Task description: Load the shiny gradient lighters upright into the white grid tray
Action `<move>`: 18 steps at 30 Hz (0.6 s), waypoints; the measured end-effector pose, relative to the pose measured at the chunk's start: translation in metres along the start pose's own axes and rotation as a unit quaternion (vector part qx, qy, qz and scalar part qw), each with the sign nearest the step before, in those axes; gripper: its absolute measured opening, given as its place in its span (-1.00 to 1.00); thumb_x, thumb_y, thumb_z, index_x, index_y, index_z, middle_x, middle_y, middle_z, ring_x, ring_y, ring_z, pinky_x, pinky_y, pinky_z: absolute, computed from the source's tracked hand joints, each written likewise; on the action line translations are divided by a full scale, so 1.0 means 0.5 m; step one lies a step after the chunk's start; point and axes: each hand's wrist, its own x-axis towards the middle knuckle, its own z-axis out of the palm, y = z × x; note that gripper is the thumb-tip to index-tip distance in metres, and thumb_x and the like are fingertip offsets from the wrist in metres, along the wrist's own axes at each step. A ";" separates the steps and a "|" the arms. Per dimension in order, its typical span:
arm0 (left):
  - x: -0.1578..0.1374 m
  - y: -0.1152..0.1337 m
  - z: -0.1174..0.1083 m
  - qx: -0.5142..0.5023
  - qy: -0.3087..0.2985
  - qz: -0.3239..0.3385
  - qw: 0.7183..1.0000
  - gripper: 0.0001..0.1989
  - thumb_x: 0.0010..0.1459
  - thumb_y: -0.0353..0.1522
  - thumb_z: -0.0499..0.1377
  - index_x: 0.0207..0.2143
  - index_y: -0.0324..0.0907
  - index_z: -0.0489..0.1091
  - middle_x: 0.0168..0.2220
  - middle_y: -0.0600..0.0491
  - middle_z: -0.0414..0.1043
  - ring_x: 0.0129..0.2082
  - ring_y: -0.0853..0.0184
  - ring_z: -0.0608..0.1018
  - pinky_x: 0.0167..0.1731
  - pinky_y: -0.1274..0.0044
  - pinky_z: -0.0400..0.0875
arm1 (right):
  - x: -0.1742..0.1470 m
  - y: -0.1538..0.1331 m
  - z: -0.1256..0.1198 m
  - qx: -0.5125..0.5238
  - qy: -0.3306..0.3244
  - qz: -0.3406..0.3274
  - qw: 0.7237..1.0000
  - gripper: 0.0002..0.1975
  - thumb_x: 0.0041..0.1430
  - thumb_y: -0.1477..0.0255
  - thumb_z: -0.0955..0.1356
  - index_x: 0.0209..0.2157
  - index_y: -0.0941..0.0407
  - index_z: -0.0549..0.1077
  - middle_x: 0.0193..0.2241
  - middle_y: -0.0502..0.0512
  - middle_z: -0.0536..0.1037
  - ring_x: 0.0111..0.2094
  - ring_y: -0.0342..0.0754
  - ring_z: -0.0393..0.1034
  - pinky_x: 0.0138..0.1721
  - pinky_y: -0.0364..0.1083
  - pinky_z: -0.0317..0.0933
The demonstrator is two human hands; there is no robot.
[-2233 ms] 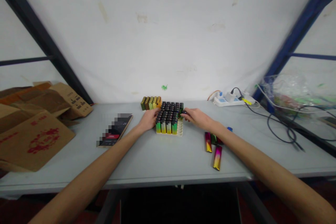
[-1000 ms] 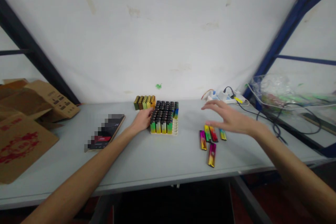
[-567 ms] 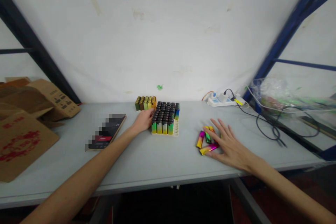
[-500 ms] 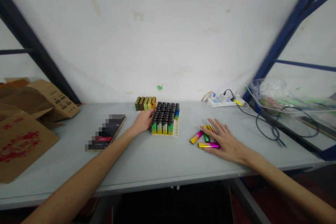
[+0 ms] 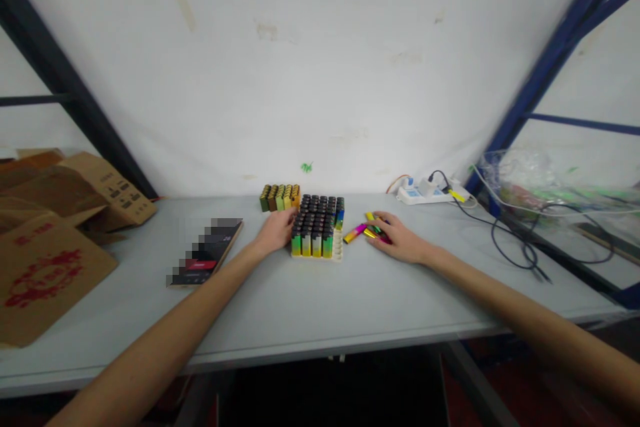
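Observation:
Rows of colourful lighters (image 5: 313, 245) with black tops stand upright in a white tray (image 5: 337, 255), whose right-hand column shows unfilled slots at the front. My left hand (image 5: 275, 230) is closed against the tray's left side, its fingertips partly hidden behind the lighters. Right of the tray, my right hand (image 5: 397, 240) curls over several loose shiny lighters lying on the table, thumb and fingers around them. A pink-and-yellow lighter (image 5: 355, 234) sticks out toward the tray. The others are partly covered by my fingers.
Gold and green lighters (image 5: 280, 197) stand in a block behind the tray. On the left are a dark flat box (image 5: 210, 253) and cardboard boxes (image 5: 55, 273). A power strip (image 5: 425, 195), black cable (image 5: 525, 257) and clear plastic (image 5: 520, 173) lie at the right.
My right hand has slid left and slightly away from me, bringing the loose lighters closer to the tray, and its spread fingers have drawn in. My left hand has stayed beside the tray.

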 end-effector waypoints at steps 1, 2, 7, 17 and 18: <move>0.000 -0.001 0.000 0.005 -0.005 0.003 1.000 -0.84 0.19 -0.35 0.09 -0.32 -0.15 0.46 -0.26 -0.09 0.61 -0.19 0.14 0.62 -0.21 0.50 0.42 | 0.014 0.001 -0.002 0.007 -0.002 0.003 1.000 -0.45 0.36 0.08 0.29 0.20 0.14 0.40 0.24 0.39 0.32 0.30 0.19 0.22 0.31 0.19 0.13; 0.000 -0.001 0.000 0.012 -0.011 0.006 1.000 -0.83 0.20 -0.35 0.08 -0.31 -0.16 0.46 -0.24 -0.10 0.61 -0.18 0.14 0.62 -0.20 0.50 0.42 | 0.029 0.000 -0.006 0.015 -0.003 0.008 1.000 -0.44 0.35 0.08 0.31 0.20 0.15 0.40 0.24 0.40 0.33 0.29 0.20 0.22 0.31 0.20 0.13; 0.000 0.001 -0.001 0.036 -0.024 -0.003 0.999 -0.82 0.22 -0.36 0.06 -0.29 -0.18 0.46 -0.23 -0.12 0.60 -0.16 0.11 0.62 -0.22 0.49 0.40 | 0.091 -0.011 -0.029 0.051 -0.030 -0.023 0.998 -0.45 0.31 0.10 0.36 0.19 0.14 0.41 0.26 0.41 0.31 0.33 0.18 0.17 0.31 0.20 0.10; -0.003 0.008 -0.004 0.010 -0.014 -0.012 1.000 -0.85 0.20 -0.39 0.11 -0.28 -0.17 0.49 -0.27 -0.05 0.61 -0.16 0.15 0.63 -0.20 0.51 0.41 | 0.109 -0.014 -0.034 0.088 -0.072 -0.059 0.992 -0.67 0.32 0.14 0.36 -0.20 0.14 0.54 -0.06 0.24 0.57 -0.03 0.08 0.46 0.05 0.06 0.30; -0.003 0.008 -0.005 0.010 -0.014 -0.012 1.000 -0.85 0.19 -0.39 0.12 -0.29 -0.17 0.49 -0.26 -0.06 0.61 -0.17 0.14 0.63 -0.20 0.51 0.42 | 0.106 -0.014 -0.036 0.085 -0.059 -0.051 0.993 -0.66 0.33 0.14 0.35 -0.17 0.14 0.53 -0.13 0.21 0.60 -0.09 0.07 0.47 0.00 0.04 0.32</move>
